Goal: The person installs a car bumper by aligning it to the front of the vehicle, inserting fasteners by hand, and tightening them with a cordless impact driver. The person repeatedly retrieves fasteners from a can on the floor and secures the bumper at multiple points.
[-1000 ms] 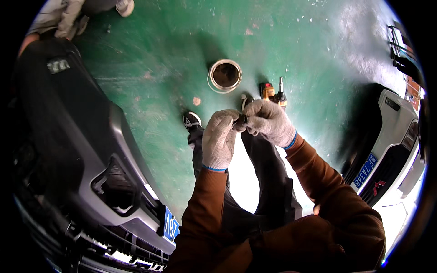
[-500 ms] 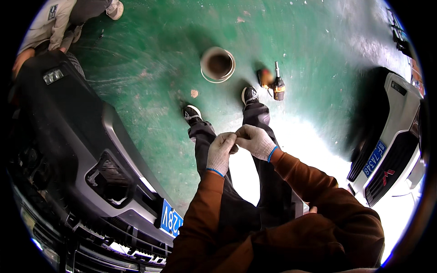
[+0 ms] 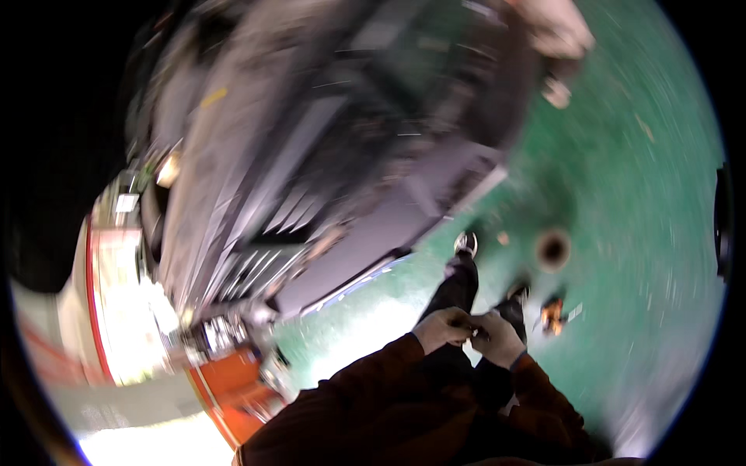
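Observation:
My left hand (image 3: 440, 328) and my right hand (image 3: 500, 340), both in whitish knit gloves, meet in front of my legs. The fingers of each are bent and pinched, their tips nearly touching. Between them shows something small and dark, too blurred to name. A bucket (image 3: 553, 250) with a dark inside stands on the floor beyond my feet. To the right of my right foot lies an orange-and-black power tool (image 3: 552, 317).
A vehicle's front end with its bumper (image 3: 365, 233) fills the upper left, smeared by motion. An orange cabinet (image 3: 233, 388) stands at lower left. Another person's light sleeve (image 3: 556, 31) shows at the top right. The floor (image 3: 622, 194) is green.
My view has swung left, so the vehicle, bucket and power tool sit farther right in the picture. The orange cabinet has come into view. Both hands stay together in front of me.

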### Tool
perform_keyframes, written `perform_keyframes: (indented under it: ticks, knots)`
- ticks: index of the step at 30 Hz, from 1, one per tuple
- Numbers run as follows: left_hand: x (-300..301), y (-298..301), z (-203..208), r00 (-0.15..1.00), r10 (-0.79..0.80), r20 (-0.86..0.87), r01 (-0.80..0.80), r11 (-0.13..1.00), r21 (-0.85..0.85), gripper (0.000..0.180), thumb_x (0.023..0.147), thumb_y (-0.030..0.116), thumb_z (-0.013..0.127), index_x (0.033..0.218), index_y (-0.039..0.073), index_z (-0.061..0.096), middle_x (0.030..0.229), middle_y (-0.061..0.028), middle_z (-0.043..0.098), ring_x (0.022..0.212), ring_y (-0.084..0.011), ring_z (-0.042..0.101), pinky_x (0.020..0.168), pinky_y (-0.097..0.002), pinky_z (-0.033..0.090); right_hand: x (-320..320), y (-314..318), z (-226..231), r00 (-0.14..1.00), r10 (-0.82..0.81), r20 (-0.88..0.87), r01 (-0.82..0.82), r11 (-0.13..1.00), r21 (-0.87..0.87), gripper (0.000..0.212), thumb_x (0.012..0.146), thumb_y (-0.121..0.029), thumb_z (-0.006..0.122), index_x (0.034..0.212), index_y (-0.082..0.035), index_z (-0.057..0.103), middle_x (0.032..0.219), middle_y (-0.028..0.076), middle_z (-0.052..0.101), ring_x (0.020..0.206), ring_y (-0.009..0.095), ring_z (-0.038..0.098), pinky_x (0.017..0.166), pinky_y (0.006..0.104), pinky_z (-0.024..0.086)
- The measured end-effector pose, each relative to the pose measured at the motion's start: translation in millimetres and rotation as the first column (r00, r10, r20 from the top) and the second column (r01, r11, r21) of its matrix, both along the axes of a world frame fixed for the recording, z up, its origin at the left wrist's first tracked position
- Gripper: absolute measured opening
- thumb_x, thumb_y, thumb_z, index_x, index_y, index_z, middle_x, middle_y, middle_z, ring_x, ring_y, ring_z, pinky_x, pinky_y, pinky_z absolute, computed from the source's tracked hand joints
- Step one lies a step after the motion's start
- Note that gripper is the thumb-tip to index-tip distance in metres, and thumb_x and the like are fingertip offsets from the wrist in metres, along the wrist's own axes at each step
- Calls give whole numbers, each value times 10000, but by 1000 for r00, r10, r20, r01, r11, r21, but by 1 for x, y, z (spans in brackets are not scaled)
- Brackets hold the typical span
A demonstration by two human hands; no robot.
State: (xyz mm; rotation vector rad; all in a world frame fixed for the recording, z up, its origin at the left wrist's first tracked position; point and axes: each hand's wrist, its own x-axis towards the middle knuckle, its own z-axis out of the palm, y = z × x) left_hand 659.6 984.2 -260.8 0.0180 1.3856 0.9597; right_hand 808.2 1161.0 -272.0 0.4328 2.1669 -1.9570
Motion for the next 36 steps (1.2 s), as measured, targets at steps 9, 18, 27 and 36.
perform_keyframes:
  ticks: [9,18,27,36]
  knots:
    - [3,-135,183,961,-117,-251,147,984,104,506,861,216,772,1282,-39,657,932,-74,710,840,-148,678,713,-331,564,-89,-89,161,554,828,-88,-813,561,155,419,848,-286,805,1192,-53,750,1211,184,709,1152,374,686,997,426,558]
    - [29,-380,159,720,686,109,-663,633,400,432,987,244,811,1318,10,661,1006,-36,696,845,-118,653,769,-281,556,-151,-321,217,627,779,-2,-766,617,178,344,880,-237,857,1137,-34,751,1075,112,764,987,216,744,905,359,601]
    - [-7,-609,173,424,863,275,-847,271,457,236,953,118,839,1104,16,689,919,-71,711,758,-175,657,702,-294,546,-216,-557,256,695,719,-15,-714,692,106,229,912,-155,844,1083,-28,763,1016,91,797,963,153,746,887,328,601]
    - [-117,-712,211,371,898,238,-786,167,595,188,989,128,801,1078,18,677,905,-86,708,737,-170,625,695,-303,515,-331,-673,279,698,707,-116,-703,707,79,205,881,-68,841,1040,-17,722,939,61,766,882,128,729,823,325,609]
